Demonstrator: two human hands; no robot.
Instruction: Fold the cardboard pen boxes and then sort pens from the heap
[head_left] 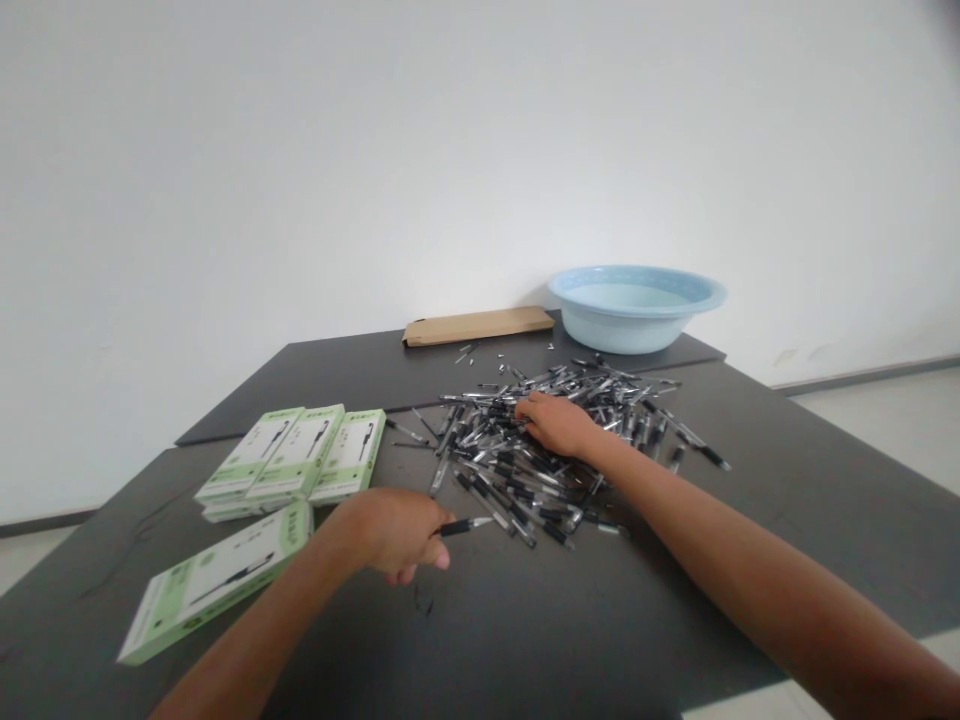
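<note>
My left hand [401, 530] is closed round a black-gripped pen [459, 526], its pale tip pointing right, above the near part of the dark table. Farther back, my right hand [556, 424] reaches into a large heap of pens [510, 480], clear-barrelled with black grips and caps. Its fingertips touch the pens, with the fingers bent downward; whether one is gripped there is hidden. Close beside my left wrist lies a green and white pen box [225, 570] with a pen printed on it.
Several more green and white boxes [292, 455] are stacked at the left. A flat brown cardboard piece [480, 325] lies at the back edge near a light blue basin [637, 310]. Small loose parts [501, 368] are scattered behind the heap on the dark table [810, 520].
</note>
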